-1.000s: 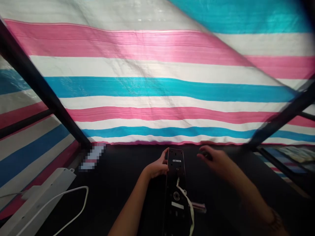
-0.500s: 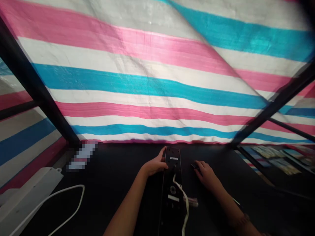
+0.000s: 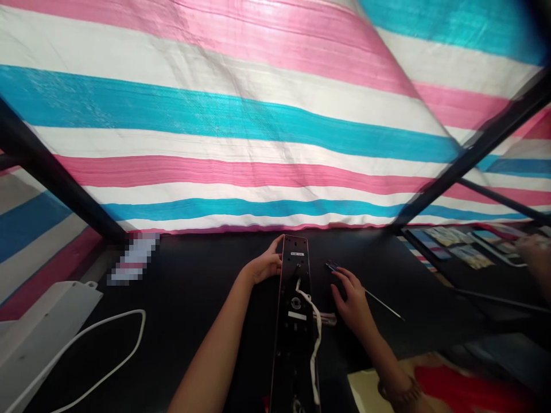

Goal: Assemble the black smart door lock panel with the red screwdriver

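Observation:
A long black housing (image 3: 284,332) with screw holes, pale labels and a white-sleeved cable (image 3: 317,338) lies lengthwise in front of me on the black table. My left hand (image 3: 264,265) grips its left edge near the far end, with some fingers hidden behind it. To the right, my right hand (image 3: 350,295) rests over a screwdriver (image 3: 383,304), its fingers stretched and thumb apart. The dark handle shows beyond my fingertips, and the thin metal shaft emerges on the other side of the hand. A small clear packet (image 3: 327,319) lies beside the housing.
A white box-like unit (image 3: 47,332) and a looping white cable (image 3: 140,338) are at the left. A blurred-out paper (image 3: 135,258) lies at the far left corner. Striped sheeting (image 3: 241,172) hangs behind. Another person's hand (image 3: 536,255) is at the far right, near packets (image 3: 471,255).
My view has shifted slightly down and right. More of the screwdriver shows beside my right hand, with its shaft now visible. My left hand stays on the housing. Another person's hand appears at right.

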Available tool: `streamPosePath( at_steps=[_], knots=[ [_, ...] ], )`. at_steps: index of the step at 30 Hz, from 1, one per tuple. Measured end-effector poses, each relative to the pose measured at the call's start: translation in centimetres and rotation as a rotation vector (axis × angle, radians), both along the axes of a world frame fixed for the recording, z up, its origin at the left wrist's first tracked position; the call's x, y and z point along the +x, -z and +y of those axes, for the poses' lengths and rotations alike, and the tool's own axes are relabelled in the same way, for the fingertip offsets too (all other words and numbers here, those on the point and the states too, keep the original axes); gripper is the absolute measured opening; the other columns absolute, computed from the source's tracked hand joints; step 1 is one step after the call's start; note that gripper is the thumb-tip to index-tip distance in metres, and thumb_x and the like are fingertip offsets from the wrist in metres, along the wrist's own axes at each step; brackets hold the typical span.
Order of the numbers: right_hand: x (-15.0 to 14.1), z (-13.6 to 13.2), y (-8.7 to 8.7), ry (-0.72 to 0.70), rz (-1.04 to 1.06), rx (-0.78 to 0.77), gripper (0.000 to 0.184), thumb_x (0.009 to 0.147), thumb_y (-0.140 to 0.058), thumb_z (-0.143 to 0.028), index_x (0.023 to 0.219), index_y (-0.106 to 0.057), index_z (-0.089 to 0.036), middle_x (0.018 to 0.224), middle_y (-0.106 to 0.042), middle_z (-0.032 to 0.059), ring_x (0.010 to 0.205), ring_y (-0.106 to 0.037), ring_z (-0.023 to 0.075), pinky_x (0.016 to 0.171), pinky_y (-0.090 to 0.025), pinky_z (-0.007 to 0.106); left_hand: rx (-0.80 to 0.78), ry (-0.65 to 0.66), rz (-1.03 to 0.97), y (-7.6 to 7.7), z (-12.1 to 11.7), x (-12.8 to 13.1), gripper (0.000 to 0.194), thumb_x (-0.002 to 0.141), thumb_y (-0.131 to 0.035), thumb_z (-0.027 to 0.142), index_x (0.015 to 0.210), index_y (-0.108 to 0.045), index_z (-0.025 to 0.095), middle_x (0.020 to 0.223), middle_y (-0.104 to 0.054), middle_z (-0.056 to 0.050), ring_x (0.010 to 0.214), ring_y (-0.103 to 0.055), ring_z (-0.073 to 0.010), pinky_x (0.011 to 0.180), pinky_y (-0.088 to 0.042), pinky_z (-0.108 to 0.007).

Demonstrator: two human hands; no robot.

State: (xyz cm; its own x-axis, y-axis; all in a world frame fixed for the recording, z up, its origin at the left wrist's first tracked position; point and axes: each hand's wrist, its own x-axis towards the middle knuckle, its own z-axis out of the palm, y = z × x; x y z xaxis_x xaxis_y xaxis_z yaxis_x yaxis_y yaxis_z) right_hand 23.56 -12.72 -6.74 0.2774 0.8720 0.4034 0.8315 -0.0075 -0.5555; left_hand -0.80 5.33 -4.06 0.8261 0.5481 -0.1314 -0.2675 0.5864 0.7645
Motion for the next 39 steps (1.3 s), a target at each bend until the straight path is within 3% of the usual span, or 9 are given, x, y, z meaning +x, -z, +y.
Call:
streamPosePath(
  at_steps=[3, 7, 12, 18, 22, 25, 29, 33, 39],
  knots=[
    [-2.5, 0.0, -1.1, -0.087, 0.398, -0.044, 0.033, 0.092, -0.057, -0.046, 0.113, -0.067, -0.023, 0.123, -0.067, 0.0126, 0.117, -0.062, 0.0302, 0.103, -0.046, 0.048, -0.052, -0.103, -0.043, 0.6, 0.0, 1.2, 0.079, 0.073, -0.065, 0.013, 0.146, -0.038, 0.028, 0.095, -0.068, -0.003, 0.070, -0.065, -0.0146, 0.067, -0.051, -0.027],
    [-5.8, 3.3, -1.7, -0.195, 1.118, -0.307, 0.049, 0.087, -0.059, -0.061, 0.117, -0.068, -0.023, 0.106, -0.075, 0.0094, 0.094, -0.071, 0.0279, 0.079, -0.058, 0.040, -0.204, -0.292, -0.017, 1.1, -0.6, 3.3, 0.039, 0.087, -0.062, 0.035, 0.121, -0.059, 0.016, 0.083, -0.071, -0.007, 0.062, -0.066, -0.0191, 0.061, -0.052, -0.029],
    [-8.5, 8.9, -2.4, -0.093, 1.486, -0.347, 0.042, 0.082, -0.066, -0.057, 0.096, -0.073, -0.017, 0.080, -0.077, 0.0067, 0.080, -0.074, 0.0248, 0.070, -0.059, 0.034, -0.333, -0.470, 0.051, 1.1, -1.2, 4.6, 0.042, 0.098, -0.047, 0.047, 0.112, -0.065, 0.012, 0.069, -0.072, -0.007, 0.054, -0.065, -0.0186, 0.056, -0.052, -0.029],
    [-9.8, 13.0, -3.7, -0.063, 1.543, -0.375, 0.033, 0.080, -0.066, -0.047, 0.089, -0.072, -0.016, 0.069, -0.074, 0.0060, 0.070, -0.073, 0.0243, 0.062, -0.058, 0.032, -0.435, -0.522, -0.011, 0.4, -0.4, 4.2, 0.059, 0.096, -0.044, 0.058, 0.110, -0.070, 0.006, 0.080, -0.076, -0.013, 0.073, -0.072, -0.0256, 0.068, -0.056, -0.033],
    [-9.2, 15.8, -4.1, -0.084, 1.578, -0.437, 0.034, 0.082, -0.064, -0.050, 0.089, -0.070, -0.017, 0.068, -0.073, 0.0059, 0.067, -0.071, 0.0238, 0.058, -0.055, 0.032, -0.333, -0.608, -0.009, -0.2, 0.2, 3.8, 0.048, 0.092, -0.057, 0.051, 0.117, -0.067, 0.011, 0.092, -0.076, -0.012, 0.084, -0.072, -0.0257, 0.076, -0.056, -0.033],
    [-8.3, 17.1, -3.9, -0.140, 1.530, -0.329, 0.029, 0.076, -0.071, -0.044, 0.089, -0.068, -0.018, 0.070, -0.071, 0.0024, 0.066, -0.068, 0.0206, 0.057, -0.052, 0.028, -0.223, -0.625, -0.036, -0.3, 0.2, 3.5, 0.044, 0.088, -0.062, 0.039, 0.126, -0.061, 0.016, 0.099, -0.074, -0.008, 0.090, -0.071, -0.0242, 0.080, -0.055, -0.032],
    [-7.4, 17.0, -3.1, -0.183, 1.410, -0.161, 0.032, 0.074, -0.074, -0.047, 0.092, -0.066, -0.021, 0.075, -0.070, -0.0024, 0.067, -0.064, 0.0161, 0.060, -0.049, 0.025, -0.144, -0.373, -0.113, 0.0, -0.2, 2.2, 0.075, 0.070, -0.065, 0.014, 0.142, -0.047, 0.027, 0.114, -0.071, -0.006, 0.098, -0.069, -0.0240, 0.083, -0.053, -0.031],
    [-7.0, 16.6, -2.5, -0.162, 1.329, -0.134, 0.034, 0.078, -0.071, -0.049, 0.102, -0.068, -0.025, 0.089, -0.072, -0.0018, 0.080, -0.065, 0.0175, 0.071, -0.050, 0.025, -0.096, -0.103, -0.114, 0.4, 0.0, 0.6, 0.102, 0.059, -0.063, 0.003, 0.151, -0.032, 0.035, 0.122, -0.068, -0.006, 0.102, -0.068, -0.0248, 0.084, -0.051, -0.032],
    [-5.8, 17.2, -2.3, -0.291, 1.188, -0.190, 0.035, 0.080, -0.071, -0.050, 0.104, -0.071, -0.025, 0.100, -0.074, 0.0012, 0.097, -0.065, 0.0223, 0.086, -0.050, 0.030, -0.061, -0.056, -0.090, 1.0, 0.7, 0.2, 0.102, 0.062, -0.067, 0.005, 0.153, -0.029, 0.034, 0.122, -0.068, -0.008, 0.103, -0.068, -0.0258, 0.085, -0.051, -0.034]
  ],
)
